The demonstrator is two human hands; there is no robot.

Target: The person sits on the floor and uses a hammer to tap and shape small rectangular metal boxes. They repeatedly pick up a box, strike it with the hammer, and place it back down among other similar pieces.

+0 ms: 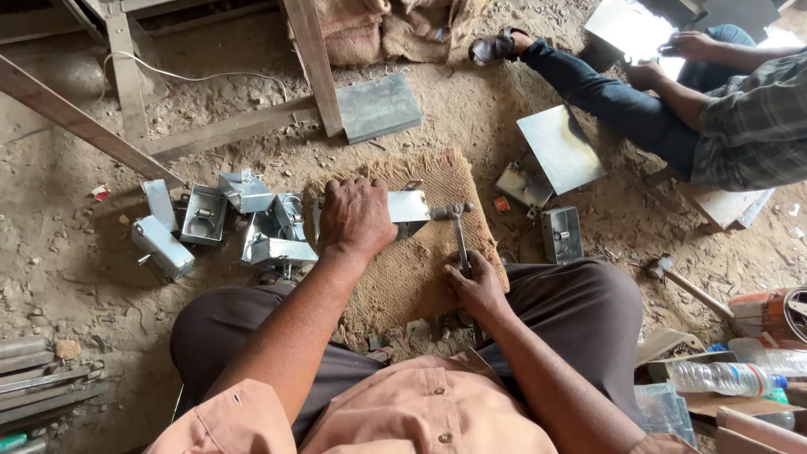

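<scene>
Person sits on the dirt floor, knees spread, orange shirt nearest the camera. Right hand (477, 284) is clamped round the lower handle of a hammer (459, 231); its long axis runs nearly straight away from the body, head at the far end and touching, or just beside, the right edge of the metal piece (407, 205). Left hand (356, 217) lies flat, fingers together, pressing down on that piece. The piece sits on a jute mat (437, 181) between the knees, long axis left to right. It looks like a folded sheet-metal box blank, but the hand covers most of it, so its shape is unclear.

Progress, judged from the layout: a pile of finished-looking metal boxes (245, 220) lies just left of the mat, so several seem done; the one under the hand appears unfinished. One box (561, 234) and a flat steel sheet (561, 149) lie to the right of the mat, apparently stock left to work.

Farther out: a second hammer (685, 284) and a plastic bottle (727, 378) at right, a wooden frame (218, 130) at upper left. A co-worker (740, 109) sits at top right, well apart, handling another sheet (629, 29).
</scene>
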